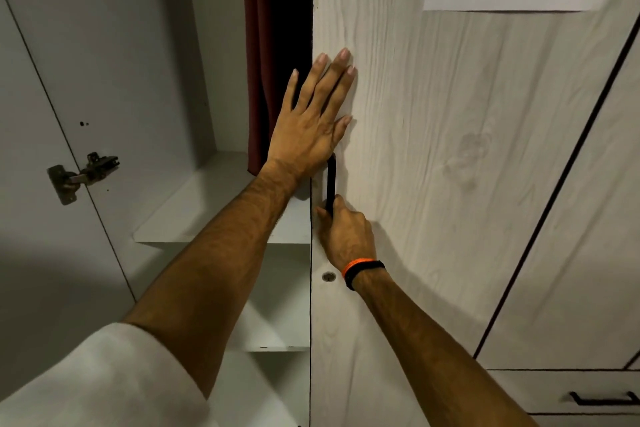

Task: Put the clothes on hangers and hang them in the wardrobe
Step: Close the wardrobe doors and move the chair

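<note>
White sleeve nearest; left hand presses flat on the wardrobe door, right hand grips its black handle, a dark red garment hanging just behind the left fingertips

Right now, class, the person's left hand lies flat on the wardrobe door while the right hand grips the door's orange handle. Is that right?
Not quite: the handle is black, not orange; the orange is in the wristband. The head view shows the left hand flat on the wardrobe door and the right hand gripping the handle.
</note>
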